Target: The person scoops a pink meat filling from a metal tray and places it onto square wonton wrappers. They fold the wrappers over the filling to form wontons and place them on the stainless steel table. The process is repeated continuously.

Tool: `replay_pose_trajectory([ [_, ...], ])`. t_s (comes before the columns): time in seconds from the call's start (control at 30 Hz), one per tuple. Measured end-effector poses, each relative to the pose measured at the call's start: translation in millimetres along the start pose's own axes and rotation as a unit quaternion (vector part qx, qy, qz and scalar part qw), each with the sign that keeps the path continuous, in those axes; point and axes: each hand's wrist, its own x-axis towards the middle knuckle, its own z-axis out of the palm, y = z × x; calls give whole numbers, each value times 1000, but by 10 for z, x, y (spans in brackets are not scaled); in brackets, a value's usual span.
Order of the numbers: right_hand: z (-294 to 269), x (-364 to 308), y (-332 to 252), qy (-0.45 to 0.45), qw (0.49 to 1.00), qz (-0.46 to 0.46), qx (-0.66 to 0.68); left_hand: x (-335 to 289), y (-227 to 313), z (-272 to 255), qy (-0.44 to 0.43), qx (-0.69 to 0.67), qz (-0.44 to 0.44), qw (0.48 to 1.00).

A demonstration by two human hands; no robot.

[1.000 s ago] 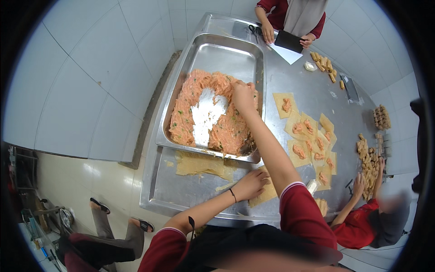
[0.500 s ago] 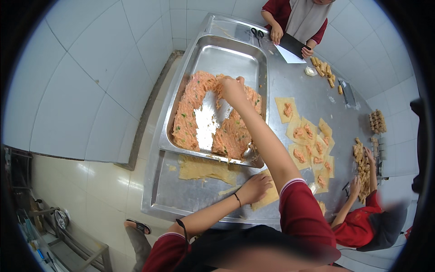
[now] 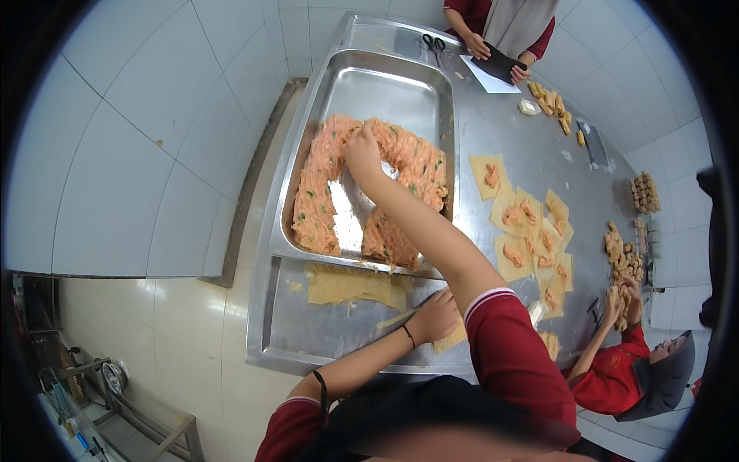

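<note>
A deep steel tray (image 3: 385, 65) holds orange-pink minced filling (image 3: 315, 208) flecked with green, spread around a bare patch of metal. My right hand (image 3: 362, 154) reaches into the tray, its bent fingers closed on filling at the far side of that patch. Close to the tray's near right corner, my left hand (image 3: 435, 316) rests on a thin yellow wrapper (image 3: 453, 339), fingers loosely bent and not gripping anything that I can see. Part of that wrapper is hidden by my hand and sleeve. To the right lie several square wrappers (image 3: 485, 171) topped with filling portions (image 3: 513, 255).
A stack of wrapper sheets (image 3: 358, 286) lies before the tray. Scissors (image 3: 435, 45), a small white dish (image 3: 529, 107), a cleaver (image 3: 593, 145) and rolled pieces (image 3: 550, 98) are on the steel table (image 3: 315, 331). One co-worker holds a dark object (image 3: 499, 63); another handles rolls (image 3: 625, 266) at right.
My right hand has shifted left and slightly nearer within the filling. My left hand has stayed near the tray's corner. The co-worker at right has brought both hands together over the rolls.
</note>
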Motion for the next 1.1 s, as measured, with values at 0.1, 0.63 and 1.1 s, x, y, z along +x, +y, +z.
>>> replay_pose_trajectory([
  [0.1,-24,-45,-62,-20,998,-22,-50,9,17,-58,9,-26,-11,1000],
  [0.63,68,-376,339,-17,981,-84,172,50,63,-158,-34,-46,-23,998],
  [1.1,312,459,957,-230,930,73,278,42,35,-73,-21,-38,-21,999],
])
